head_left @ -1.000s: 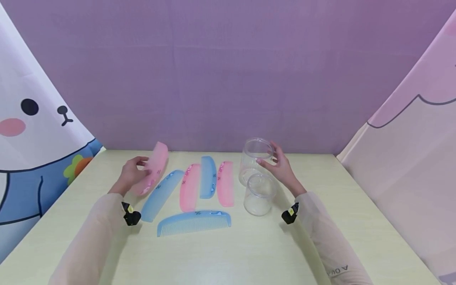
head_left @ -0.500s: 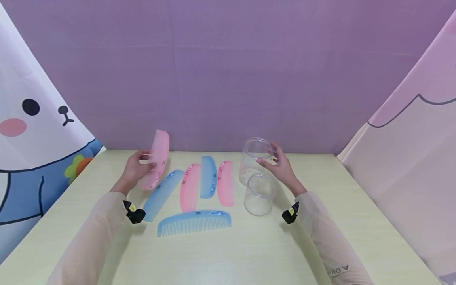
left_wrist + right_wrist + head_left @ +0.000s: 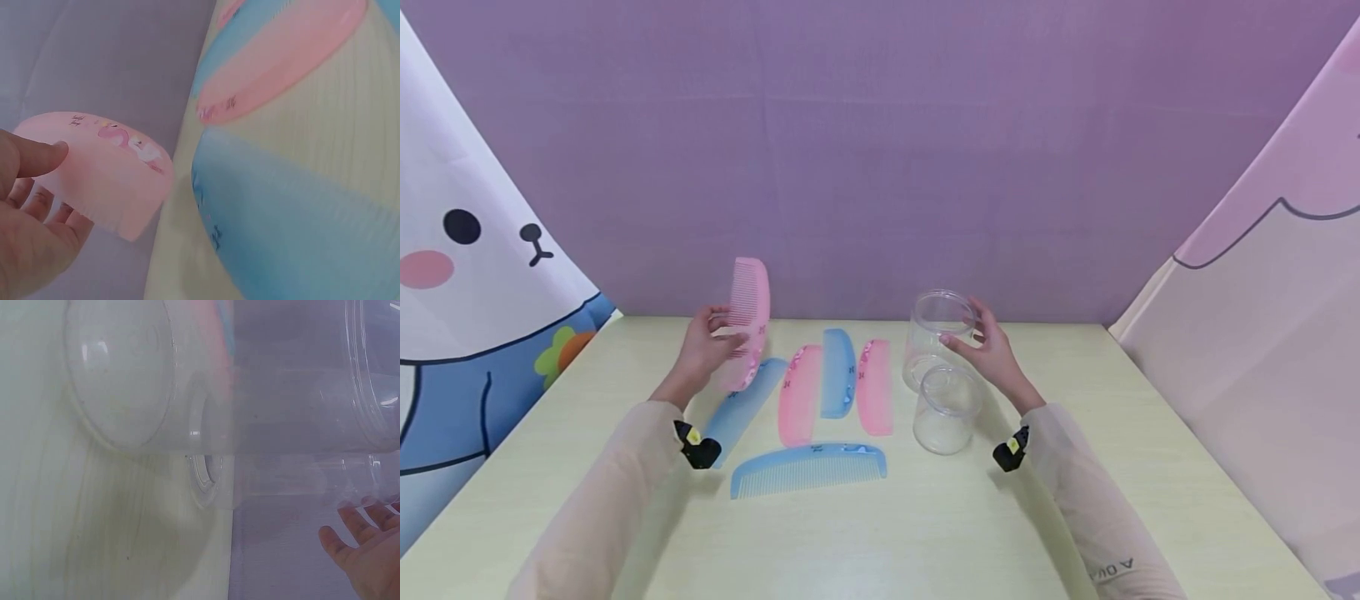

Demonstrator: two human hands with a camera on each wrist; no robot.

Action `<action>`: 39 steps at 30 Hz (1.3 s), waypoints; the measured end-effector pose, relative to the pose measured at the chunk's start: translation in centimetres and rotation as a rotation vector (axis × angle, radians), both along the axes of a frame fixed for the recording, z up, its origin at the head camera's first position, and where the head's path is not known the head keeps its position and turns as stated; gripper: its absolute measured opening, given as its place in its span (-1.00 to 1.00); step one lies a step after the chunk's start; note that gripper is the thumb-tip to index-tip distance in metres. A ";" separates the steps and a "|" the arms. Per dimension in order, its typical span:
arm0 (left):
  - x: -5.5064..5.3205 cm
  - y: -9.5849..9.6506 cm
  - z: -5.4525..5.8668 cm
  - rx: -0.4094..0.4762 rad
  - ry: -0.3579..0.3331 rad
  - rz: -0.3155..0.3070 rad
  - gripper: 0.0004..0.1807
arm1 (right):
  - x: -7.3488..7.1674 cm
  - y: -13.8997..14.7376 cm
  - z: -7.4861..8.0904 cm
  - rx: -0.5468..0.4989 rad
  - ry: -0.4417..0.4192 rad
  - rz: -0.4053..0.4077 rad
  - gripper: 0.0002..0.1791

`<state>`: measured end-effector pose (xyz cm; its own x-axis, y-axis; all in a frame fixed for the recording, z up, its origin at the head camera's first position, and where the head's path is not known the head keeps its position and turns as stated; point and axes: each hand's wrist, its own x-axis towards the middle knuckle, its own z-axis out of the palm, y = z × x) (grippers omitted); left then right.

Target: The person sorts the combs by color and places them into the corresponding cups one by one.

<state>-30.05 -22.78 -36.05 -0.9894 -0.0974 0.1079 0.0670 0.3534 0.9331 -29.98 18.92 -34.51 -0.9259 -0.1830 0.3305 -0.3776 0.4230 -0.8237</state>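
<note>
My left hand (image 3: 702, 354) pinches a pink comb (image 3: 758, 310), thumb on one face and fingers on the other. The comb stands nearly upright above the table, teeth facing left. In the left wrist view the held comb (image 3: 119, 169) shows a printed bird design near its end. A blue comb (image 3: 747, 410) lies just below it, partly covered by the hand and wrist in the head view. My right hand (image 3: 994, 354) holds the upper right side of the rear clear jar (image 3: 917, 354), thumb in front and fingers around the far side. The jar stands upright, without a lid.
A second clear jar (image 3: 945, 421) stands directly in front of the first. Between the hands lie a pink comb (image 3: 800, 396), a blue comb (image 3: 837, 375) and another pink comb (image 3: 875, 392). Crosswise nearer me is a blue comb (image 3: 808, 468). A purple cloth (image 3: 865, 183) hangs behind the table.
My left hand has lifted the pink comb up and to the right, and turned it so its teeth show. The right hand and both jars have stayed in place.
</note>
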 end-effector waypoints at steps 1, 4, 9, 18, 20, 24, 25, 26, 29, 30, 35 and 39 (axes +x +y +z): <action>-0.1 0.2 0.0 0.011 0.006 -0.005 -0.36 | 0.4 -0.2 0.4 -0.008 -0.007 -0.002 -0.12; -0.2 0.9 0.2 0.030 0.025 -0.020 -0.35 | 0.8 -0.4 0.8 -0.007 -0.015 -0.006 -0.13; -0.4 2.3 0.5 0.097 0.065 -0.064 -0.30 | 0.6 -0.3 0.7 -0.004 -0.016 -0.006 -0.12; -0.2 5.1 1.4 0.172 0.076 -0.141 -0.27 | 0.6 -0.4 0.6 -0.002 -0.017 -0.005 -0.13; -0.2 5.7 1.6 0.168 0.073 -0.153 -0.27 | 0.6 -0.4 0.6 -0.002 -0.016 -0.004 -0.13; -0.5 6.9 1.9 0.159 0.069 -0.163 -0.29 | 0.6 -0.4 0.6 -0.010 -0.013 -0.001 -0.13; -0.6 7.2 2.0 0.160 0.068 -0.165 -0.30 | 0.6 -0.4 0.6 -0.012 -0.012 0.000 -0.13; -0.7 7.5 2.0 0.158 0.068 -0.166 -0.31 | 0.6 -0.4 0.6 -0.013 -0.012 0.001 -0.13; -0.8 8.3 2.2 0.165 0.076 -0.178 -0.32 | 0.6 -0.4 0.6 -0.015 -0.013 0.001 -0.13; -0.8 8.6 2.3 0.170 0.082 -0.183 -0.32 | 0.6 -0.4 0.6 -0.014 -0.013 0.000 -0.13; -0.8 9.9 2.7 0.190 0.110 -0.196 -0.34 | 0.7 -0.4 0.7 -0.002 -0.012 -0.002 -0.13; -0.8 11.0 3.2 0.194 0.141 -0.196 -0.38 | 0.4 -0.3 0.5 -0.012 -0.012 -0.001 -0.13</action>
